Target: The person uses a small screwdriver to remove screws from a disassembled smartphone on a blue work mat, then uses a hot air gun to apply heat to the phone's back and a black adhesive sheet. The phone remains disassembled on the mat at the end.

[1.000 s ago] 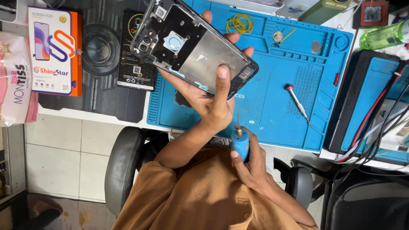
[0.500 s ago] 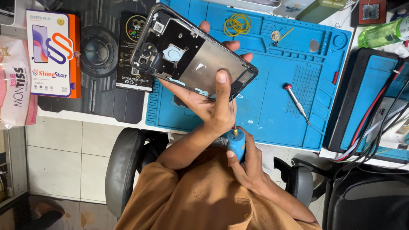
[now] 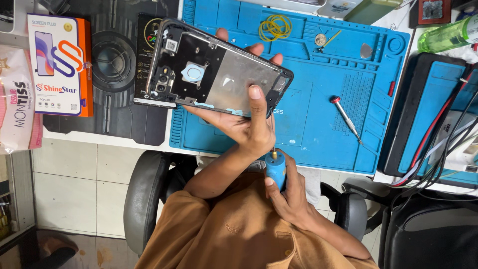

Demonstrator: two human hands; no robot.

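Phone frame [image 3: 219,74], stripped to its black mid-chassis with a bare metal plate and camera cutouts, sits raised above the blue repair mat [image 3: 318,99], cradled in my left hand [image 3: 244,124]. Fingers wrap underneath, their tips showing past the far edge, and the thumb presses down on the metal plate near the right end. I judge it light and fairly stiff, yet thin enough to flex, with delicate parts on the open face, so the safe hold is by the long edges, not the middle. My right hand [image 3: 291,192] is closed round a blue electric screwdriver [image 3: 275,169], bit up, close below the left wrist; whether the tip touches anything I cannot tell from here. A red-capped precision screwdriver [image 3: 347,119] lies loose on the mat, well apart, with yellow rubber bands [image 3: 275,26] near the far edge. Compared with a second ago, the frame has tilted slightly and shifted left, while the driver hand has barely moved.
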